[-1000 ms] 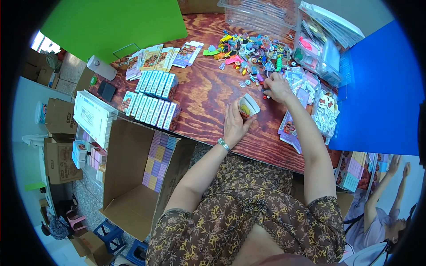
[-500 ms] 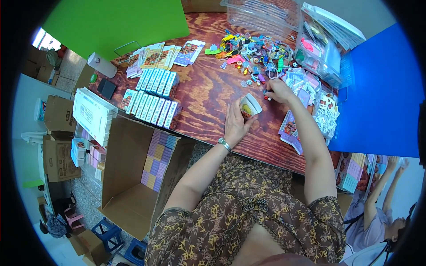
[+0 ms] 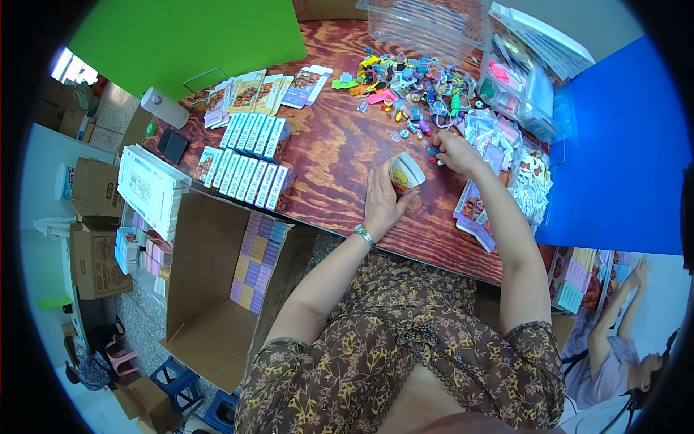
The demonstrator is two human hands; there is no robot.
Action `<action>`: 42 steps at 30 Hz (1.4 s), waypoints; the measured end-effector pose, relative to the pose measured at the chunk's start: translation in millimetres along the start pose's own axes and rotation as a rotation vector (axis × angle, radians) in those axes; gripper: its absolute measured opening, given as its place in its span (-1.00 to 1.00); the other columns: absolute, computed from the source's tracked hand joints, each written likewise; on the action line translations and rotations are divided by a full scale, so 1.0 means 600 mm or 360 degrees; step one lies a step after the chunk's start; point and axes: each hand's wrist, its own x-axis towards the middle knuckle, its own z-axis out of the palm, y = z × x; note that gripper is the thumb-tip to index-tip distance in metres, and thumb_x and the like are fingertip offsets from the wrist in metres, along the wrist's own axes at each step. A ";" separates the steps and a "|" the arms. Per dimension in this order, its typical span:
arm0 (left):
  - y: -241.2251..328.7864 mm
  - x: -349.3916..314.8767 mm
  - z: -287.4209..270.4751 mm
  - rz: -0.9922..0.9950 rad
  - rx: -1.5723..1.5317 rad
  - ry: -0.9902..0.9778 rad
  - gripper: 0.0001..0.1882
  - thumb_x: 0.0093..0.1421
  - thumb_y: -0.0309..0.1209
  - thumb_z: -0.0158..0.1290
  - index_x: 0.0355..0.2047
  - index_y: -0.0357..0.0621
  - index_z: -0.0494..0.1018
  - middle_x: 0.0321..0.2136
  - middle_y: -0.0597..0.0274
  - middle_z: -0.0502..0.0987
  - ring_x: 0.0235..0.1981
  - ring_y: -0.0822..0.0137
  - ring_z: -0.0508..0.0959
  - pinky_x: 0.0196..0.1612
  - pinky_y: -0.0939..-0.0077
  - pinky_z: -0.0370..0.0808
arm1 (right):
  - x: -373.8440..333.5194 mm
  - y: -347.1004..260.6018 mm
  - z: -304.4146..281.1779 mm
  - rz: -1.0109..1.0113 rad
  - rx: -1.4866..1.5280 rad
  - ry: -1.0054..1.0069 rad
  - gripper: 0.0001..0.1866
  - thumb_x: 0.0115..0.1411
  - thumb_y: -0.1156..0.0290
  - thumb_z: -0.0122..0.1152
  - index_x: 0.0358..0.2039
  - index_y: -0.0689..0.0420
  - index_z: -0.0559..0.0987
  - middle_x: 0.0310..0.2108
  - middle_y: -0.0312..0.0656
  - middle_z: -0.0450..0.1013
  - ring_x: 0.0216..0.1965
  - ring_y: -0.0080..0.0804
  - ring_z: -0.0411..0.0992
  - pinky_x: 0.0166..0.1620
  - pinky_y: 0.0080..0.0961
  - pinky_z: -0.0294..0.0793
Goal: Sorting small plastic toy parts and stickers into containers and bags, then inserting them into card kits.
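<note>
A small open carton box (image 3: 417,165) stands tilted on the wooden table, its flap up and something yellowish-green inside. Wrapped round its near left side, my left hand (image 3: 383,201) keeps hold of it. Just right of the box, my right hand (image 3: 458,155) is low over the table with fingers pinched together; whatever they grip is too small or hidden to name. Small red and dark trinkets (image 3: 432,154) lie by those fingertips. Beyond them spreads a heap of mixed colourful little toys (image 3: 412,87).
Upright filled boxes (image 3: 249,173) stand in rows at left, with flat cartons (image 3: 246,90) behind. Small packets (image 3: 531,192) and flat purple cartons (image 3: 473,210) lie at right. Clear plastic bins (image 3: 520,94) and a blue panel (image 3: 614,152) border the table. A cardboard box (image 3: 206,289) sits below.
My right hand has shifted very slightly, and a little more of the small trinkets shows beside its fingertips. My left hand and the carton box stay nearly as they were.
</note>
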 end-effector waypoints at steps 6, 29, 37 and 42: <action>0.003 0.001 -0.003 -0.0031 -0.0019 -0.0022 -0.04 0.04 -0.19 0.38 0.27 -0.38 0.08 0.02 -0.23 0.37 0.01 -0.20 0.40 0.11 0.00 0.35 | -0.012 -0.013 -0.004 -0.0022 -0.0049 0.0049 -0.62 0.09 0.50 0.37 -0.07 0.16 0.47 -0.27 -0.03 0.51 -0.17 -0.07 0.52 -0.13 -0.20 0.51; 0.012 -0.008 0.008 -0.0200 -0.0007 0.0077 -0.04 -0.07 -0.30 0.46 0.27 -0.21 0.16 0.06 -0.14 0.44 0.06 -0.10 0.49 0.09 0.15 0.44 | -0.139 -0.173 -0.054 -0.0911 -0.0292 0.0877 -0.79 0.11 0.34 0.26 -0.21 0.02 0.58 -0.31 -0.17 0.54 -0.29 -0.16 0.57 -0.24 -0.27 0.60; 0.022 0.000 0.012 -0.0152 -0.0016 0.0151 -0.10 -0.05 -0.24 0.48 0.17 -0.33 0.22 -0.05 -0.12 0.42 -0.04 -0.05 0.48 0.02 0.16 0.44 | -0.241 0.203 -0.108 0.0497 -0.0051 0.1381 -0.74 0.19 0.30 0.33 -0.12 0.10 0.62 -0.22 -0.12 0.59 -0.28 -0.15 0.60 -0.23 -0.30 0.57; 0.010 -0.006 0.011 -0.0126 0.0039 0.0141 -0.10 -0.04 -0.24 0.48 0.18 -0.33 0.21 -0.05 -0.12 0.42 -0.04 -0.04 0.48 0.02 0.15 0.44 | -0.228 0.239 -0.084 0.1134 -0.0322 0.1082 -0.68 0.10 0.12 0.43 -0.25 0.04 0.61 -0.38 -0.17 0.53 -0.20 -0.08 0.55 -0.17 -0.14 0.51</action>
